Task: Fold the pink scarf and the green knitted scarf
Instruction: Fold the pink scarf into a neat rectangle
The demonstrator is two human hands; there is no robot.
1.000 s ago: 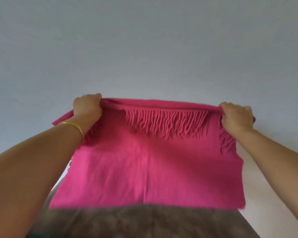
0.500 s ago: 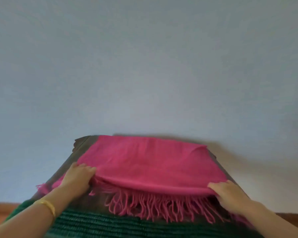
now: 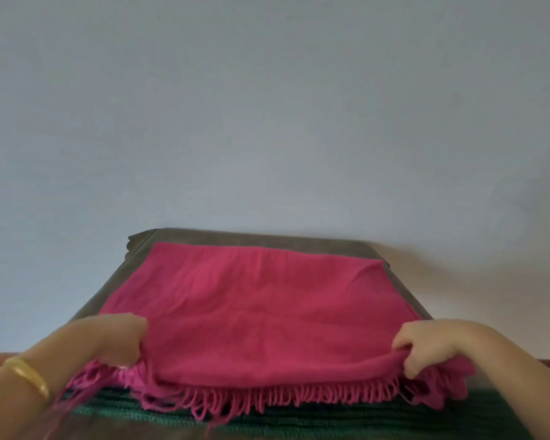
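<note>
The pink scarf [image 3: 261,312] is spread flat over a dark grey-brown table [image 3: 299,239], folded over on itself so that its near edge forms a rounded fold with a fringe of tassels [image 3: 267,401] hanging out from beneath it. Its far edge lies just short of the table's far edge, where a narrow bare strip of the top is seen; the right edge runs close beside the table's right rim, and a wider bare wedge is left along the left rim. The near left corner of the scarf is gripped by the left hand [image 3: 115,339], fingers curled round the cloth, with a gold bangle [image 3: 29,376] worn on that wrist. The near right corner is pinched by the right hand [image 3: 432,344], thumb below and fingers curled above the fold. The two hands are set wide apart, at opposite ends of the near edge. The green knitted scarf [image 3: 267,423] lies on the near part of the table, just below the pink tassels, which overlap its far edge. Behind the table a plain pale grey wall [image 3: 267,106] is seen, with open room to either side of the table and a brown strip at the wall's base.
</note>
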